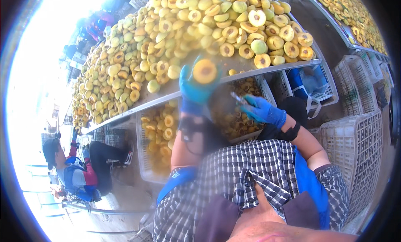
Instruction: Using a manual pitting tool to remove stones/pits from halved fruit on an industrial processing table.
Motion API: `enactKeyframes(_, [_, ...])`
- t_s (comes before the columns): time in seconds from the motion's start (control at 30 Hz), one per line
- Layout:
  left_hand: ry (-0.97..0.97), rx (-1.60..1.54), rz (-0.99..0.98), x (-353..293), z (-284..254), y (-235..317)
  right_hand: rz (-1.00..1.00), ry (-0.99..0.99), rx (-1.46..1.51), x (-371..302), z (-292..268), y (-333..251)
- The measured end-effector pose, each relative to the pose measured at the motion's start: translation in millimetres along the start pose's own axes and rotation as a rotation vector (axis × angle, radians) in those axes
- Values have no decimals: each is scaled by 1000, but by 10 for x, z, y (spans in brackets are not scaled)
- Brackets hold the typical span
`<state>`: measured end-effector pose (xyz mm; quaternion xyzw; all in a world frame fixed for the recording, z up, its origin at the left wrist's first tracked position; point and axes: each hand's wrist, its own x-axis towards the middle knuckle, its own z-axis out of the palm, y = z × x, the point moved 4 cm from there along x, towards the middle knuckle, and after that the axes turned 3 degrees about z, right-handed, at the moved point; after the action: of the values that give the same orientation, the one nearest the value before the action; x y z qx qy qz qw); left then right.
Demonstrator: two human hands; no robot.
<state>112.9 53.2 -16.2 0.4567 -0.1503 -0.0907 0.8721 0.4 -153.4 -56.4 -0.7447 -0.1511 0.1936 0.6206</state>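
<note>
My left hand [195, 90], in a blue glove, is raised and grips a halved yellow fruit [205, 71] with its cut face and brown pit hollow toward me. It is at the front edge of a long drying tray [267, 70] covered with several halved yellow fruits [184, 29]. My right hand [262, 111], also in a blue glove, is lower and to the right, closed on a small metal tool [239, 99]. It hovers over a white crate [267, 89] of fruit pieces under the tray.
Another white crate [144, 158] with fruit halves sits lower left. Empty white lattice crates [359, 137] stand at right. A second tray of fruit halves [355, 16] is top right. A person in a cap [77, 171] sits at left.
</note>
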Motion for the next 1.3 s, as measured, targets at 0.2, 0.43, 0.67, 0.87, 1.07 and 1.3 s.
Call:
enactKeyframes(0.2, [125, 644, 384, -341, 263, 75, -593, 489, -691, 351, 175, -659])
enactKeyframes(0.43, [186, 96, 225, -414, 457, 43, -549, 445, -1001, 374, 329, -586])
enactKeyframes(0.67, [31, 700, 343, -442, 286, -54, -469, 247, -1091, 325, 211, -593])
enactKeyframes(0.87, [-12, 209, 51, -398, 358, -58, -177, 119, -349, 167, 256, -953])
enactKeyframes(1.07, [128, 972, 467, -438, 628, -70, 245, -131, 914, 192, 282, -450])
enactKeyframes(1.3, [153, 567, 304, -342, 529, -312, 284, -268, 1005, 119, 164, -189])
